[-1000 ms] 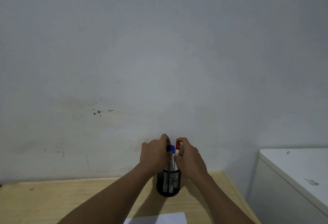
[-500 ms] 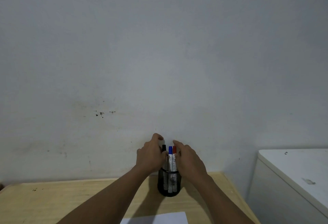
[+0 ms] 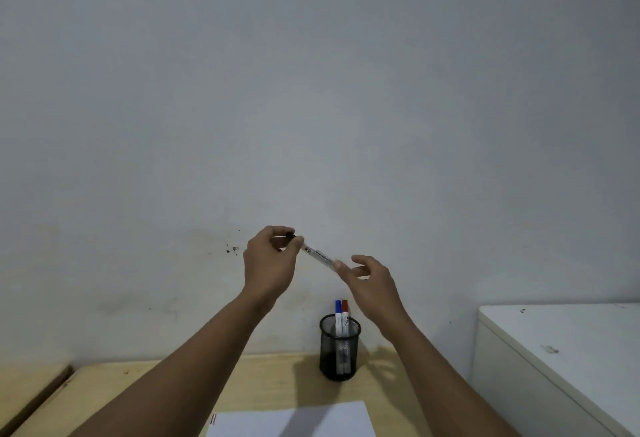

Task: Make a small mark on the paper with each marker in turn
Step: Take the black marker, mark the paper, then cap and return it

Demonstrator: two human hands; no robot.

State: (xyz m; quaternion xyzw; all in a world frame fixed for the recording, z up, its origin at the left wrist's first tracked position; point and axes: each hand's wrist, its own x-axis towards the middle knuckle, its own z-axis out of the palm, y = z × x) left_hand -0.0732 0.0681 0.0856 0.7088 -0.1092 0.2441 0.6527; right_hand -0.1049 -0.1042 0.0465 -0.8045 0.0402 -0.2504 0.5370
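Note:
My left hand (image 3: 270, 263) is raised above the desk, its fingers pinched on the black-capped end of a white marker (image 3: 318, 255) that slants down to the right. My right hand (image 3: 370, 284) touches the marker's lower end with its thumb; its other fingers are spread apart. Below them a black mesh pen cup (image 3: 340, 353) stands on the wooden desk (image 3: 263, 384) with a blue-capped marker (image 3: 338, 315) and a red-capped marker (image 3: 345, 313) upright in it. A white sheet of paper (image 3: 294, 419) lies at the near edge, with small red and blue marks at its left corner.
A white cabinet (image 3: 561, 350) stands to the right of the desk. A plain grey wall (image 3: 311, 90) rises right behind the cup. At the far left a gap separates the desk from another wooden surface (image 3: 24, 388).
Both hands were at the pen cup; now they have risen well above it, and the black-capped marker has come out of the cup in my left hand.

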